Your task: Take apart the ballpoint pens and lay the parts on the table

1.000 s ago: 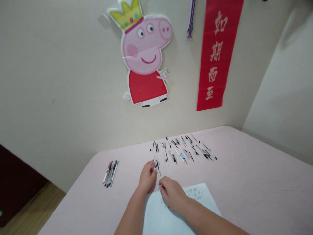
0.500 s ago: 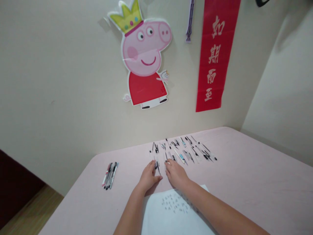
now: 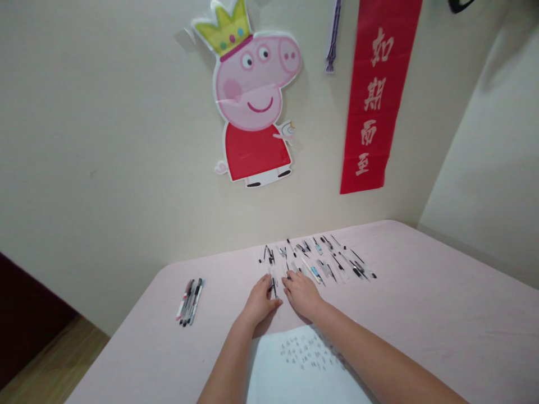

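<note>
My left hand (image 3: 261, 301) rests on the pink tabletop, its thumb spread from its fingers. Between them lie some dark, slender pen parts (image 3: 273, 287). To its right, my right hand (image 3: 304, 293) is lowered to the table with fingers apart, the tips beside a dark thin piece (image 3: 287, 267). Whether the fingertips touch that piece is too small to tell. Beyond both hands, several taken-apart pens (image 3: 316, 272) lie in rows, with black, clear and light-blue parts. Under my right forearm is a white sheet of paper (image 3: 278, 381) with handwritten characters.
A group of whole pens (image 3: 190, 303) lies side by side on the left of the pink tabletop (image 3: 442, 314). The table meets a pale wall (image 3: 126, 168) at the back. On it hang a pink cartoon pig cutout (image 3: 257, 151) and a red banner (image 3: 366, 174).
The view has shifted slightly, so everything sits a little further right or lower. Both hands stay by the same pen parts, with only small finger movement.
</note>
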`<state>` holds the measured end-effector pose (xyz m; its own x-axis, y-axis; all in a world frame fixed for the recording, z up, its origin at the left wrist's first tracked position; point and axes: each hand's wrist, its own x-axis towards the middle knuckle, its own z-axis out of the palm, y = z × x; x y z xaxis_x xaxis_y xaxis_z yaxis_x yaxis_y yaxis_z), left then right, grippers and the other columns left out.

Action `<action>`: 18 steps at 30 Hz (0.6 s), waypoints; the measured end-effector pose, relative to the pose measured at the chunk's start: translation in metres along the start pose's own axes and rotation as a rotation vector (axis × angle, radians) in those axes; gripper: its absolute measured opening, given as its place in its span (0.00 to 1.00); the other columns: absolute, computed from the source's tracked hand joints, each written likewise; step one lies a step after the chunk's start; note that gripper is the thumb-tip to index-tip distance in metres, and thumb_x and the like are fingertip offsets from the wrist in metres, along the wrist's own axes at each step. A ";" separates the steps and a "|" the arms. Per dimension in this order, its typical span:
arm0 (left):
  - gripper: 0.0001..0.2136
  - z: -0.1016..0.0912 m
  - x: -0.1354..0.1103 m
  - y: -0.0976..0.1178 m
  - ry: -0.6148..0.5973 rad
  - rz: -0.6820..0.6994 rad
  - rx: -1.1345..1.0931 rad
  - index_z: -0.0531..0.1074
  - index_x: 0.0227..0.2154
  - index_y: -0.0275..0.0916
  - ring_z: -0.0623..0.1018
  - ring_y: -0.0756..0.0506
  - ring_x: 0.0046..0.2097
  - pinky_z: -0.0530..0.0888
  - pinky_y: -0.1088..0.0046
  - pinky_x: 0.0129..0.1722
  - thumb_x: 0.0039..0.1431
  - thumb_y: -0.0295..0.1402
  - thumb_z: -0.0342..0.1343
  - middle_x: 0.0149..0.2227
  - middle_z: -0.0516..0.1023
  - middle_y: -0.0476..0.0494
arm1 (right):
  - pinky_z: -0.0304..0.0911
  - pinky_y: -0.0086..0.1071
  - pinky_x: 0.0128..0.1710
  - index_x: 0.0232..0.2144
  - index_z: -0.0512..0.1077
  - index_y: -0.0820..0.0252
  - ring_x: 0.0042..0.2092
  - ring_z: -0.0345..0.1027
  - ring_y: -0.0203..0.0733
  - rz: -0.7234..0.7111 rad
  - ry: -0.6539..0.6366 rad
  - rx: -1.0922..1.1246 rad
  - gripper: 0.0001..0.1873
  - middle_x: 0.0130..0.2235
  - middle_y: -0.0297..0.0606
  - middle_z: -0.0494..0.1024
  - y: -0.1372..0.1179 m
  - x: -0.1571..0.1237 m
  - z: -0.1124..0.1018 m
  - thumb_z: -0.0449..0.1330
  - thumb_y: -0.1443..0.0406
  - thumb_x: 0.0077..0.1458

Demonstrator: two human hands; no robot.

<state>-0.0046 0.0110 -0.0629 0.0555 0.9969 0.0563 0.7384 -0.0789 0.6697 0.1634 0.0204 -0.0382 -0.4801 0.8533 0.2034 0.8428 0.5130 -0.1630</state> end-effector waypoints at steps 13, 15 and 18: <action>0.28 -0.001 -0.011 -0.009 0.146 0.114 -0.102 0.66 0.53 0.35 0.66 0.40 0.58 0.64 0.62 0.57 0.45 0.24 0.58 0.57 0.66 0.33 | 0.58 0.34 0.46 0.40 0.72 0.61 0.47 0.64 0.45 -0.019 0.048 0.093 0.11 0.45 0.45 0.72 -0.011 -0.016 -0.008 0.51 0.68 0.59; 0.21 -0.002 -0.020 -0.009 0.205 0.148 -0.088 0.70 0.49 0.37 0.71 0.42 0.53 0.67 0.63 0.54 0.49 0.24 0.54 0.51 0.71 0.37 | 0.58 0.33 0.44 0.37 0.72 0.62 0.44 0.65 0.43 -0.016 0.036 0.105 0.09 0.41 0.44 0.72 -0.019 -0.024 -0.007 0.51 0.70 0.58; 0.14 0.001 -0.040 -0.006 0.266 0.122 -0.067 0.73 0.42 0.36 0.75 0.43 0.45 0.71 0.62 0.48 0.53 0.25 0.50 0.42 0.75 0.39 | 0.58 0.32 0.41 0.36 0.71 0.63 0.42 0.65 0.43 -0.031 0.015 0.113 0.09 0.39 0.43 0.72 -0.031 -0.034 -0.003 0.51 0.71 0.58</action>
<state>-0.0108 -0.0281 -0.0696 -0.0431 0.9445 0.3257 0.6903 -0.2075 0.6932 0.1542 -0.0250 -0.0370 -0.5016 0.8356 0.2240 0.7941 0.5474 -0.2641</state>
